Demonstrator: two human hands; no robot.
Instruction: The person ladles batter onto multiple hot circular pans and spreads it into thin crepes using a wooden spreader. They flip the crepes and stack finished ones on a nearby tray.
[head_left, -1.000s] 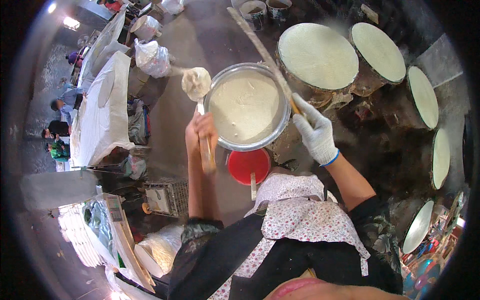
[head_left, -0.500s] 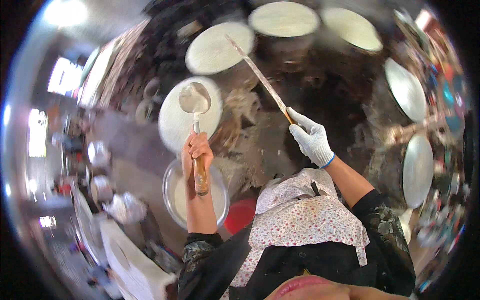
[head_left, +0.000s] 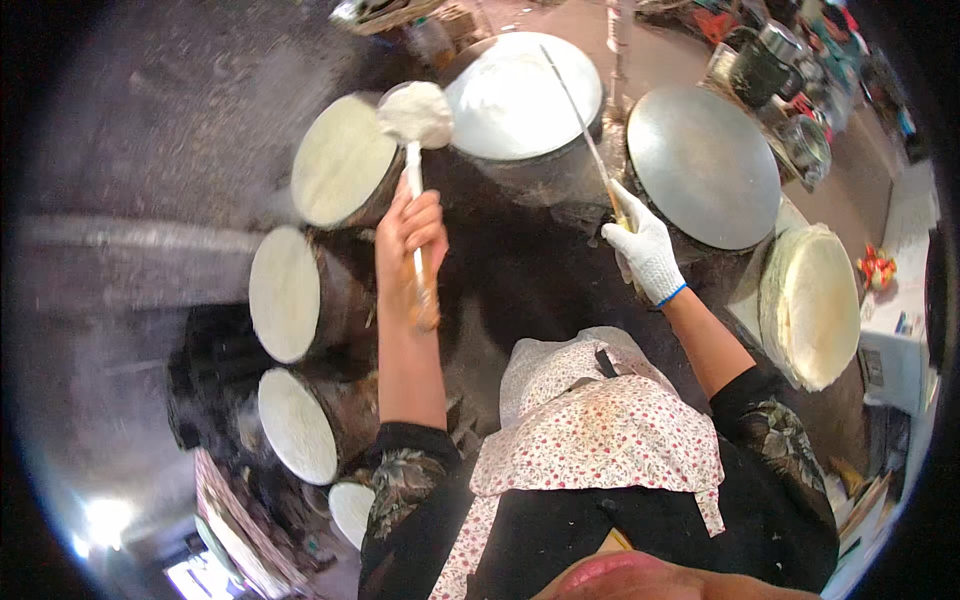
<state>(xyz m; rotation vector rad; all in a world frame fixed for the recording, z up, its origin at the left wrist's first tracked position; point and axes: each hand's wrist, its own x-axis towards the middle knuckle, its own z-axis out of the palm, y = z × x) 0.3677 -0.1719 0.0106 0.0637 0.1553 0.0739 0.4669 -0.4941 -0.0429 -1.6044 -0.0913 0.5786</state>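
Swung round w/ both tools since earlier frame, leaving batter basin out of view. Gripping ladle [head_left: 414, 165] mid-handle in bare L hand [head_left: 410, 235], bowl foremost, prob. to keep batter [head_left: 420, 110] clear of fingers. Holding thin stick [head_left: 590, 139] by near end in gloved R hand [head_left: 648, 250], prob. vs. heat. Farther out: flatbread stack [head_left: 812, 305] on R, prob. for easy reach; then grey metal griddle [head_left: 703, 165], whitish griddle [head_left: 515, 105] behind stick's tip.
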